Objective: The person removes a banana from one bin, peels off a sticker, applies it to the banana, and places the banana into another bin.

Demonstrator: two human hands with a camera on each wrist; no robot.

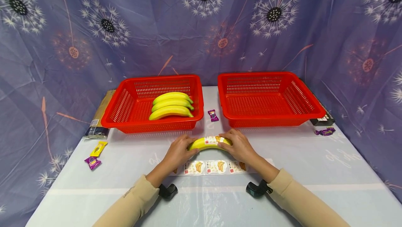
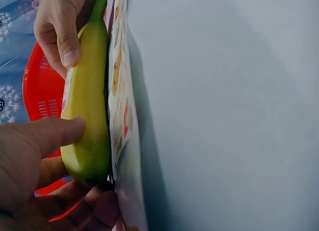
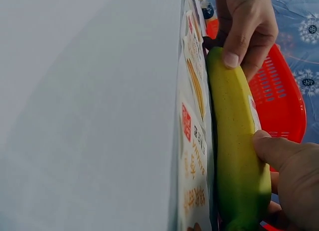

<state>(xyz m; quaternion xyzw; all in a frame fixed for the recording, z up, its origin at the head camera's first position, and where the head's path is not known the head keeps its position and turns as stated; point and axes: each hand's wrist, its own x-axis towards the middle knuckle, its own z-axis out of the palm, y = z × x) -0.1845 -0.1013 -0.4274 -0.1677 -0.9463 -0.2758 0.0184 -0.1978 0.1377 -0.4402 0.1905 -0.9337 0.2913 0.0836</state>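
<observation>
At the centre of the head view, a banana (image 1: 201,145) is pinched at opposite ends by the left hand (image 1: 182,148) and right hand (image 1: 238,145), just beyond a sticker strip (image 1: 208,167) partly covered by the forearms (image 1: 265,168). From the left wrist, the label (image 2: 67,89) is seen only obliquely. From the right wrist, the banana's near end is cropped; the right hand's lower fingers are mostly hidden.

Pale table (image 1: 216,206) — 2 baskets (image 1: 157,126), sticker strip (image 1: 217,167), candies (image 1: 98,149)

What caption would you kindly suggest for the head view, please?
Left hand and right hand hold a stickered banana; three more bananas lie in a red basket behind.
</observation>
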